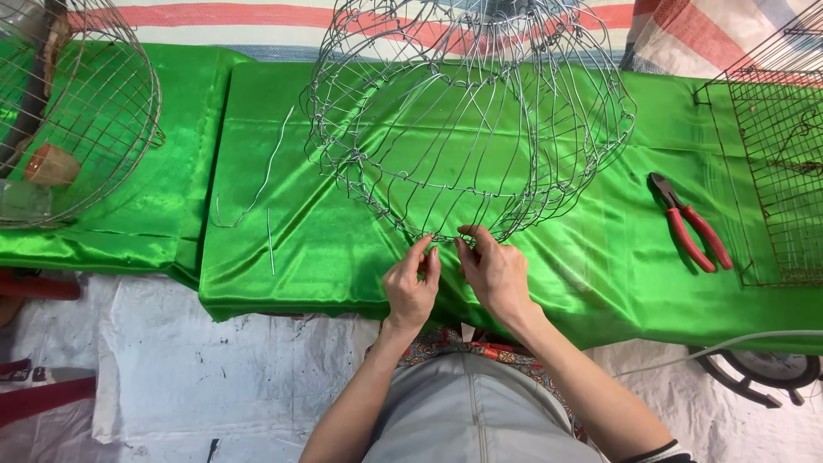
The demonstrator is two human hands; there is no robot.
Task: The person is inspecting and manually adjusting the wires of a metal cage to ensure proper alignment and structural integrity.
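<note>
Hands, two, pinching the near rim of one wire frame basket (467, 129) on green cloth (291, 249).
Left hand (411, 287) and right hand (495, 273) each grip rim wire at 6 o'clock of the basket, fingertips closed on it. Basket: bare silver wire, domed, open-meshed, lying at centre. One pair of red-handled pliers (690, 225) at 3 o'clock; loose wire pieces (267, 184), about two, at 9 o'clock; one round mesh basket (81, 120) at 10 o'clock.
</note>
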